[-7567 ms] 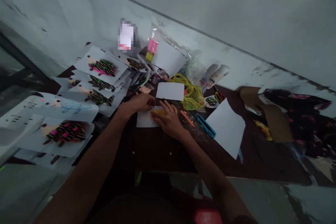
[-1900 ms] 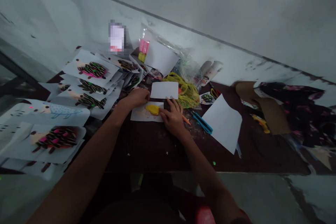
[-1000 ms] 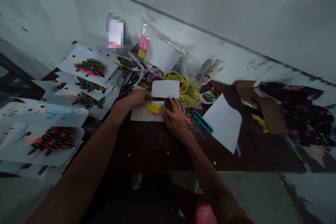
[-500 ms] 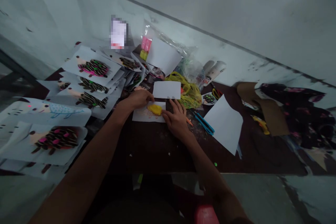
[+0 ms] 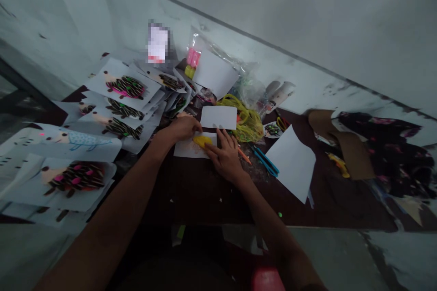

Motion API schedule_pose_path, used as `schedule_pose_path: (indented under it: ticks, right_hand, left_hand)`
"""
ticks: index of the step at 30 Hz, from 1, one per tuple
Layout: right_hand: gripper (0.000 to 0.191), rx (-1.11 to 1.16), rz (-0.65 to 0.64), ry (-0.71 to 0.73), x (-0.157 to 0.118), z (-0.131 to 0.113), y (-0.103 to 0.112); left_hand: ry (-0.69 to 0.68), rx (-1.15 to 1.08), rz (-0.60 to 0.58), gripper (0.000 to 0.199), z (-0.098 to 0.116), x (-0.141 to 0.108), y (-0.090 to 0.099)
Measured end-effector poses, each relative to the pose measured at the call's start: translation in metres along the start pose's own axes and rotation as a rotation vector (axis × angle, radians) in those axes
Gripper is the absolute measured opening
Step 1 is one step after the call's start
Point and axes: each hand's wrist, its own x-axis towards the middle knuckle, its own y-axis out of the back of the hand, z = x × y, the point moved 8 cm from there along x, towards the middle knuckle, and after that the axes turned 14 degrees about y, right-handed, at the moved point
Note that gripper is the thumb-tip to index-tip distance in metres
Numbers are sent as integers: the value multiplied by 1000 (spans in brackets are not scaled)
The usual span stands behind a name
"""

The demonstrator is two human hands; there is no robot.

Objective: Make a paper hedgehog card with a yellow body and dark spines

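Note:
A soft-looking yellow piece, like modelling clay [image 5: 202,141], lies on a small white sheet with a faint drawing [image 5: 184,151] in front of me. My left hand [image 5: 184,128] rests at the sheet's upper left, fingers curled together close to the yellow piece; what lies under their tips is hidden. From the right, my right hand [image 5: 226,154] lies flat with its fingers apart. Its thumb side touches the yellow piece. Just beyond both hands is a blank white card [image 5: 218,117].
Stacked sheets bearing clay hedgehogs [image 5: 124,86] fill the left side. A yellow net bag [image 5: 247,122] and clear plastic bag [image 5: 251,84] lie behind. To the right are an orange pencil [image 5: 244,155], a blue cutter [image 5: 266,161], white paper [image 5: 293,161] and dark patterned cloth [image 5: 392,145].
My right hand has shifted slightly; its fingers spread more and now reach over the yellow piece's right end. My left hand stays by the sheet's upper edge. The whole view has moved slightly.

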Motion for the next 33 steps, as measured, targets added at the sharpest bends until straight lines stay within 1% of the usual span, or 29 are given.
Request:
schedule_pose_path:
  ticks: [4,9,12,17,20,23,29,33]
  right_hand:
    - [32,-6,-41,14,-6,-8,-3]
    - [34,-28,-81,17,0,-10,-8]
    - [32,-6,-81,27,2,-9,-7]
    - [32,43,-22,8,5,-7,-4]
    - [36,30,-47,-12,10,-9,-8]
    - [35,25,-80,-12,14,-16,-12]
    - [35,20,-102,19,18,-27,-15]
    - [36,38,-83,37,16,-27,-17]
  left_hand:
    - [-6,6,8,39,0,0,0]
    - [-13,-4,17,40,2,-3,2]
    - [-8,0,16,39,2,-4,2]
    - [-2,7,-14,39,2,-4,2]
    - [7,-1,-18,40,1,-3,1]
    - [17,-14,-17,39,1,-3,1]
    - [17,-20,-12,40,2,-5,1]
    - [30,-9,-11,39,2,-5,2]
